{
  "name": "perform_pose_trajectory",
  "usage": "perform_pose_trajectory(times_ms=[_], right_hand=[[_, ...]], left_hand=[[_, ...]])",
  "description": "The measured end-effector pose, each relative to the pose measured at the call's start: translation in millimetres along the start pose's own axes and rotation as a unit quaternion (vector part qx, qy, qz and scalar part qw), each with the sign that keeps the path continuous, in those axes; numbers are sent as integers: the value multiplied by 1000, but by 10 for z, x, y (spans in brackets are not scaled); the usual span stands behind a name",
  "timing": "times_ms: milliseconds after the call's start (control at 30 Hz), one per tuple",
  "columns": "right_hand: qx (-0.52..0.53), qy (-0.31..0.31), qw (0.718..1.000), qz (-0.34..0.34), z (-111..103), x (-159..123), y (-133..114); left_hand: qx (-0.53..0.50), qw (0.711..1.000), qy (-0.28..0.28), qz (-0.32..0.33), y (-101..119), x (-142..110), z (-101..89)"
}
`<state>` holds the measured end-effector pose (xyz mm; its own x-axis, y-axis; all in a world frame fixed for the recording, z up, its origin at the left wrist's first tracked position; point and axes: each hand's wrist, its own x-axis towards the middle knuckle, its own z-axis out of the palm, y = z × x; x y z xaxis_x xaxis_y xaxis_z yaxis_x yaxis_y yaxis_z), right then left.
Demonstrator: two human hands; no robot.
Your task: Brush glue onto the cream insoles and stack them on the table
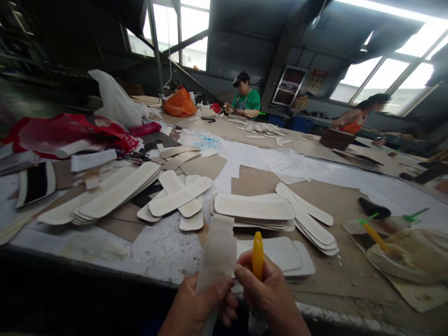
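Note:
My left hand (203, 303) is closed around the lower part of a long pale grey strip (219, 252), its thumb flat on the strip's face. The strip stands tilted upward in front of the table edge. In my right hand (268, 291) is a tool with a yellow handle (258, 256), its rounded end pointing up and its working end hidden below the hand. My right fingertips are close to the strip's right edge; whether they touch it I cannot tell. Just beyond the hands lie a stack of white curved pieces (254, 207) and more flat white pieces (276, 252).
White pieces (180, 196) lie crossed at centre left, beside a longer stack (117, 191). At right, a yellow handle (374, 235) stands in a plastic-covered container (388, 261), near a black cylinder (374, 206). Red bags (70, 135) lie at left. Two co-workers (247, 100) are across the tables.

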<state>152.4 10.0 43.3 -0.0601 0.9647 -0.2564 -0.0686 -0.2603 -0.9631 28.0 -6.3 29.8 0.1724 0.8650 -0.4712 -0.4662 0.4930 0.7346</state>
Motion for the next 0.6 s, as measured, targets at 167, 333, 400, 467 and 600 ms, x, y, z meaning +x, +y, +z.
perform_pose_trajectory(times_ms=[167, 333, 400, 467, 600], right_hand=[[110, 22, 992, 55, 72, -47, 45], [74, 133, 988, -13, -53, -110, 112], [107, 121, 987, -9, -76, -145, 116], [113, 128, 985, -6, -147, -160, 77], [75, 189, 979, -16, -580, -99, -124]], left_hand=[[-19, 1000, 2, 24, -149, 40, 45], [34, 997, 23, 68, -287, 12, 104], [44, 997, -5, 66, -339, -22, 141], [47, 997, -33, 55, -375, -59, 156], [85, 995, -12, 53, -348, -99, 41]])
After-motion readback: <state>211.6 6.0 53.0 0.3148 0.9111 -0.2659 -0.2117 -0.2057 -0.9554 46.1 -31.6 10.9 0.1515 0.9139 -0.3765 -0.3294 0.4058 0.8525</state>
